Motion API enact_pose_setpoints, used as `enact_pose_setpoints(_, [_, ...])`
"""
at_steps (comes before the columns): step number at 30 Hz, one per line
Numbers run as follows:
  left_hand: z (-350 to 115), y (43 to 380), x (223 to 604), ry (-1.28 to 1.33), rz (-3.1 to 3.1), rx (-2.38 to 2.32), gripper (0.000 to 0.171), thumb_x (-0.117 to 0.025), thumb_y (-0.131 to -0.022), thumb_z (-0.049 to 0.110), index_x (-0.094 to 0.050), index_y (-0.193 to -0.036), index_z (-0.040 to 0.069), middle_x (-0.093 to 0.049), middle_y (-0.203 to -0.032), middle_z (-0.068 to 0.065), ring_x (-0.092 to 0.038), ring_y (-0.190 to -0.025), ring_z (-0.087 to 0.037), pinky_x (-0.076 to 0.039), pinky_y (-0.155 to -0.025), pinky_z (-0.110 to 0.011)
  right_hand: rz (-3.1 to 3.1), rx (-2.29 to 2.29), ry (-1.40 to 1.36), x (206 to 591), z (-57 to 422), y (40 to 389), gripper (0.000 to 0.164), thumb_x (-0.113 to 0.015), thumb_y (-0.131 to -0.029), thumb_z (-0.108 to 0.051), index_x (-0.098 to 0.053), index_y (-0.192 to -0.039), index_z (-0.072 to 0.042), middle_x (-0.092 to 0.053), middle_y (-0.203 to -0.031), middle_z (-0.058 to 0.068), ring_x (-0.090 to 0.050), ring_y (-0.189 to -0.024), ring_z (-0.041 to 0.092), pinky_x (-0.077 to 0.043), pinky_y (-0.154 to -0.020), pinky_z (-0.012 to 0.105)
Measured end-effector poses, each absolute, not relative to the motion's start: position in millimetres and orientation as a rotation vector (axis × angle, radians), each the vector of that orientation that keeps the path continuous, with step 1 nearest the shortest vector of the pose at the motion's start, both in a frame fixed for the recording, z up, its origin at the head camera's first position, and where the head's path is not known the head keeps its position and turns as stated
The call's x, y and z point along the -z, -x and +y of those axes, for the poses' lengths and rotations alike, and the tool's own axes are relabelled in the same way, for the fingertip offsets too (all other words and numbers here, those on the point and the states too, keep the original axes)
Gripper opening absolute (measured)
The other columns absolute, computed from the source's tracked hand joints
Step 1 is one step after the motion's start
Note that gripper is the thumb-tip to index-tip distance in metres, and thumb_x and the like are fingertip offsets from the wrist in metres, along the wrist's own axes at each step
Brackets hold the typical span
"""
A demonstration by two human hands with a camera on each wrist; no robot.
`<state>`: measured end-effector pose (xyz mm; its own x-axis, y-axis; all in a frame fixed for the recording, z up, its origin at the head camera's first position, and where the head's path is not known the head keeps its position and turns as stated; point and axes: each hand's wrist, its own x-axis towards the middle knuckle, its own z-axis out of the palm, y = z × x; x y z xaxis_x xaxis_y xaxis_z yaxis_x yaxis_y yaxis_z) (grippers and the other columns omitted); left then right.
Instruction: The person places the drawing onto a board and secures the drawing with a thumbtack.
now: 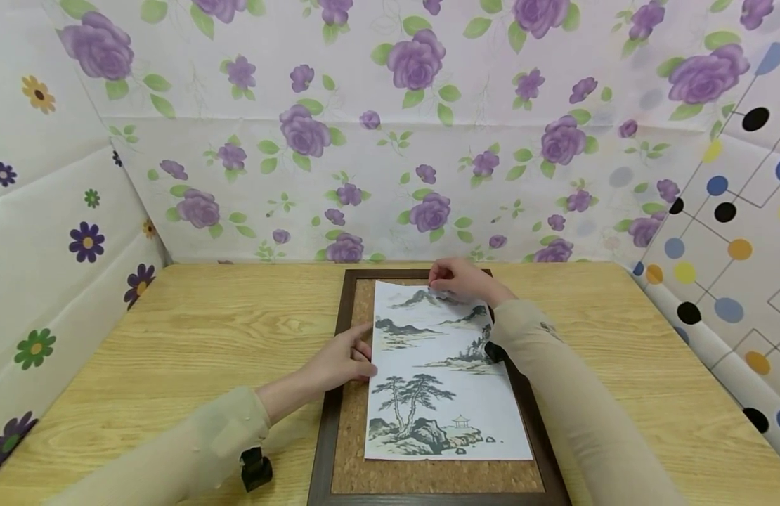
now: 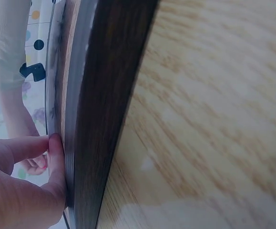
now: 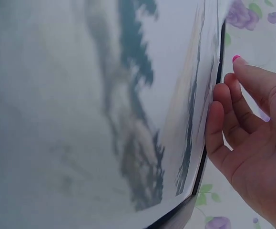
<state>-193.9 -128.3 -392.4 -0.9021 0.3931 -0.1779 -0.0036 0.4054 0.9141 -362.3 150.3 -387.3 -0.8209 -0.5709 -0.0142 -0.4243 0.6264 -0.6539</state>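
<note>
A sheet of paper (image 1: 450, 411) printed with an ink landscape of mountains, pines and a pavilion lies on a framed cork board (image 1: 348, 464). My left hand (image 1: 346, 357) is at the sheet's left edge, index finger stretched out and fingertips touching the margin. Seen in the left wrist view, its thumb (image 2: 56, 157) is right beside the dark frame (image 2: 111, 71). At the sheet's top edge, my right hand (image 1: 462, 279) pinches a small pink pushpin (image 3: 236, 58) between thumb and fingertips. The remaining fingers (image 3: 216, 119) of that hand curl loosely over the paper's upper margin.
A wood-grain table (image 1: 238, 337) supports the board. Behind it stands a floral-patterned cloth backdrop (image 1: 377, 176), with a flower-print side panel (image 1: 48, 232) at left and a dotted one (image 1: 712, 232) at right. Small black devices (image 1: 256, 469) are worn at the wrists.
</note>
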Motion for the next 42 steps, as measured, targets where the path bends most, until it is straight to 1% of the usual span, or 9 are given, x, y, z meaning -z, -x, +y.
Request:
enact_pose_setpoints(5, [-128, 193, 392, -0.301, 2.322, -1.494, 0.078, -0.067, -0.086, -0.001, -0.027, -0.153, -0.003, -0.057, -0.105, -0.015, -0.063, -0.082, -0.012, -0.058, -0.071, -0.032, 2.658, 0.881, 0.831, 388, 148, 364, 0.009, -0.061, -0.098, -0.016, -0.067, -0.098, -0.009, -0.068, -0.091, 0.007, -0.058, -0.076, 0.016, -0.047, -0.073, 0.029])
enact_pose_setpoints(13, [-127, 195, 392, -0.308, 2.324, -1.481, 0.072, -0.068, -0.086, 0.000, -0.034, -0.150, -0.003, -0.056, -0.102, -0.014, -0.059, -0.080, -0.014, -0.057, -0.070, -0.031, 2.674, 0.765, 0.810, 387, 147, 368, 0.008, -0.060, -0.099, -0.017, -0.064, -0.096, -0.011, -0.066, -0.089, 0.004, -0.056, -0.076, 0.013, -0.045, -0.073, 0.028])
enact_pose_setpoints(20, [-127, 196, 391, -0.323, 2.309, -1.476, 0.073, -0.067, -0.087, 0.000, -0.032, -0.151, -0.004, -0.055, -0.101, -0.013, -0.059, -0.080, -0.014, -0.056, -0.071, -0.031, 2.655, 0.714, 0.846, 385, 146, 370, 0.006, -0.058, -0.100, -0.013, -0.062, -0.097, -0.009, -0.065, -0.089, 0.005, -0.054, -0.075, 0.015, -0.044, -0.073, 0.030])
enact_pose_setpoints(28, [-127, 196, 391, -0.315, 2.309, -1.467, 0.072, -0.067, -0.087, -0.001, -0.032, -0.150, -0.004, -0.055, -0.100, -0.013, -0.061, -0.081, -0.013, -0.057, -0.071, -0.031, 2.650, 0.691, 0.826, 384, 143, 372, 0.010, -0.057, -0.100, -0.016, -0.063, -0.099, -0.008, -0.063, -0.085, 0.005, -0.048, -0.073, 0.016, -0.040, -0.074, 0.032])
enact_pose_setpoints(35, [-126, 196, 391, -0.322, 2.313, -1.463, 0.072, -0.067, -0.087, -0.002, -0.033, -0.150, -0.005, -0.055, -0.099, -0.012, -0.061, -0.081, -0.012, -0.057, -0.070, -0.031, 2.667, 0.681, 0.809, 382, 142, 372, 0.012, -0.055, -0.102, -0.018, -0.063, -0.099, -0.010, -0.063, -0.083, 0.004, -0.050, -0.071, 0.015, -0.041, -0.074, 0.031])
enact_pose_setpoints(42, [-126, 195, 391, -0.318, 2.317, -1.466, 0.072, -0.067, -0.087, -0.001, -0.033, -0.150, -0.004, -0.055, -0.099, -0.012, -0.060, -0.080, -0.013, -0.056, -0.069, -0.030, 2.684, 0.696, 0.799, 384, 141, 373, 0.011, -0.056, -0.101, -0.019, -0.064, -0.098, -0.012, -0.065, -0.084, 0.004, -0.050, -0.071, 0.014, -0.041, -0.074, 0.031])
